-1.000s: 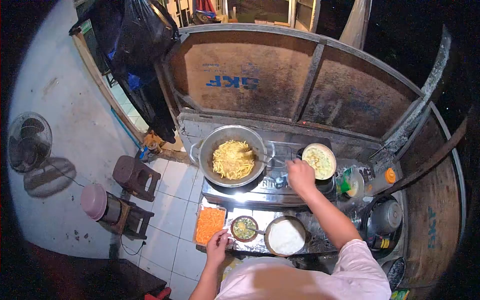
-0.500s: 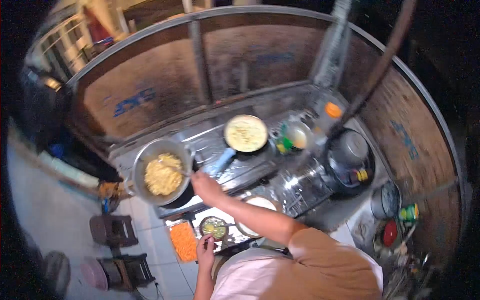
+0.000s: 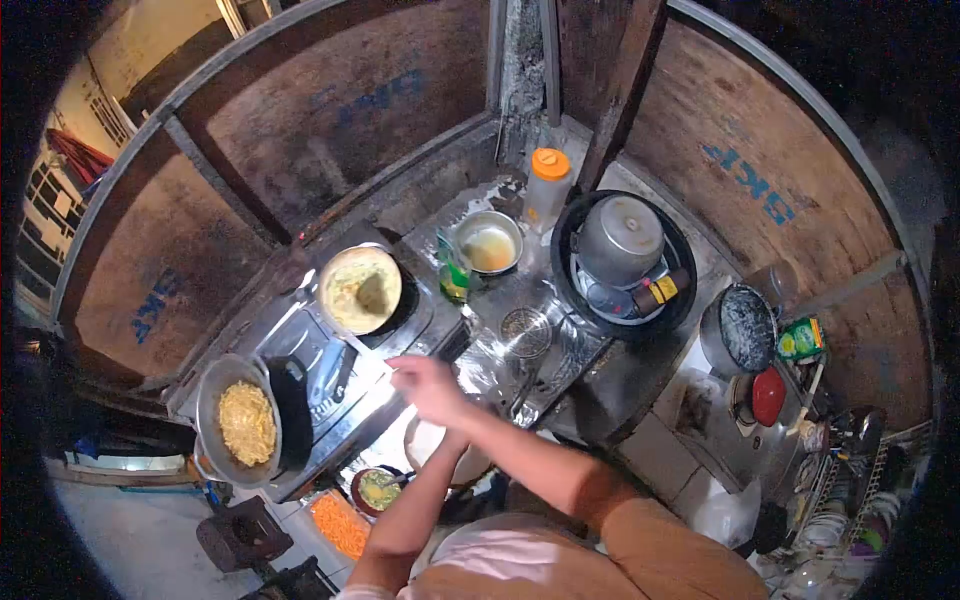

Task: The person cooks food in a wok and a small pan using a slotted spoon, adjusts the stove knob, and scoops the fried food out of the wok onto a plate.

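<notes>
My right hand is closed round the end of a pale handle that runs to the near edge of a round pan. Whether it is the pan's own handle or a utensil, I cannot tell. Pale yellow food with a darker patch lies in the pan. My left hand is beside a bowl of white contents, its fingers hidden behind my right forearm. Left of these stands a metal pot with yellow shredded food. A small bowl of green and yellow food and a tray of orange shreds sit near my left forearm.
Behind the stove are a metal bowl, a green packet and an orange-lidded container. A black basin holds an upturned pot. Farther right are a dark pot and a dish rack.
The view has swung to the right. My right hand has left the utensil in the yellow shredded food and now grips the pale handle near the pan. My left hand has moved from the green bowl to the white one.
</notes>
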